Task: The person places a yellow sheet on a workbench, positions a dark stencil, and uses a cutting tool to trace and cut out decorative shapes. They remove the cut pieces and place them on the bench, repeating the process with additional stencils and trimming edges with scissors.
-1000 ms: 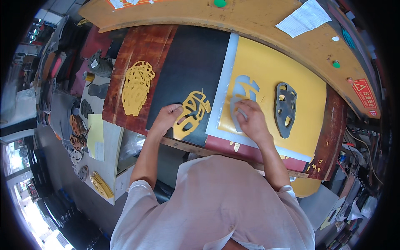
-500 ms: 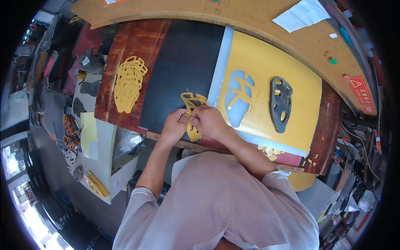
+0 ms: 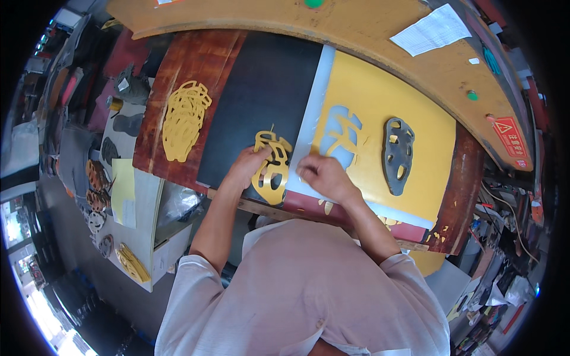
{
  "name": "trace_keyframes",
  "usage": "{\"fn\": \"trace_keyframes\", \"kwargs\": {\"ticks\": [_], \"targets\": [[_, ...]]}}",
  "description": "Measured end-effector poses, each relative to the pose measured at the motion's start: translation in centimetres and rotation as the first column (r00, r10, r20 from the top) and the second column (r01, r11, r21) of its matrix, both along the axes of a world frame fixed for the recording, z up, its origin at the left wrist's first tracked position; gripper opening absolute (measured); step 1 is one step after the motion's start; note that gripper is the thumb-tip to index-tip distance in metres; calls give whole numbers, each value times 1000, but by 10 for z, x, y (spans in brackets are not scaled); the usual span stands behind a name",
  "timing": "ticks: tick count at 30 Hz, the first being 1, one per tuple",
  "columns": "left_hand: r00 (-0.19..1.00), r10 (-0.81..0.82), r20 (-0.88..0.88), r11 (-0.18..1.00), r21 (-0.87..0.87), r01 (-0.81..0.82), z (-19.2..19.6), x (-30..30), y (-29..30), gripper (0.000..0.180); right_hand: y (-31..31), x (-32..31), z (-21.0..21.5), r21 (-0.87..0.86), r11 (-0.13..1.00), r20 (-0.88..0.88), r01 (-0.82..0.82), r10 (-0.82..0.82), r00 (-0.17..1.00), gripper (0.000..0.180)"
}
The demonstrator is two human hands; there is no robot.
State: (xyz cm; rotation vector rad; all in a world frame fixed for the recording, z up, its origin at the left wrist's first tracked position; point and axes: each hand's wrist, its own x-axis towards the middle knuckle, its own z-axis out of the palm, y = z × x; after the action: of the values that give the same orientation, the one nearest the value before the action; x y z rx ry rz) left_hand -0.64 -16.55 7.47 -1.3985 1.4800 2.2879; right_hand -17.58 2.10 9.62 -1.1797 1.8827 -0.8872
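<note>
My left hand (image 3: 244, 166) is closed on the edge of a yellow sole-shaped cut-out (image 3: 273, 193) full of openings, over the black mat. A thin strand sticks up from its far end. To the right of it, above the pale strip, my right hand (image 3: 328, 177) is curled with its fingertips turned in. Whether anything is between those fingers is hidden. Small yellow scraps (image 3: 326, 206) lie below my right hand, by the near edge. Farther right, a yellow sheet (image 3: 404, 86) has a sole-shaped gap, and a dark sole-shaped form with holes (image 3: 399, 154) rests on it.
A pile of yellow cut-outs (image 3: 185, 124) lies on the reddish board at the left. An orange-brown machine beam (image 3: 356, 29) spans the far side. More scraps (image 3: 439, 232) sit at the near right corner. A side table (image 3: 142, 196) on the left carries several sole pieces.
My right hand has left the yellow cut-out and moved right. My left hand still holds the cut-out, which shows more fully now. Scraps have come into sight near the front edge.
</note>
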Motion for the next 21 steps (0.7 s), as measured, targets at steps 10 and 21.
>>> {"fn": "trace_keyframes", "kwargs": {"ticks": [10, 21], "targets": [[925, -289, -245, 951, 36, 307, 54, 35, 17, 39, -25, 3, -10, -41, 983, 622, 181, -117, 774, 53], [989, -77, -126, 994, -87, 66, 50, 49, 30, 47, -18, 21, -33, 96, 907, 393, 409, -412, 822, 24]]}}
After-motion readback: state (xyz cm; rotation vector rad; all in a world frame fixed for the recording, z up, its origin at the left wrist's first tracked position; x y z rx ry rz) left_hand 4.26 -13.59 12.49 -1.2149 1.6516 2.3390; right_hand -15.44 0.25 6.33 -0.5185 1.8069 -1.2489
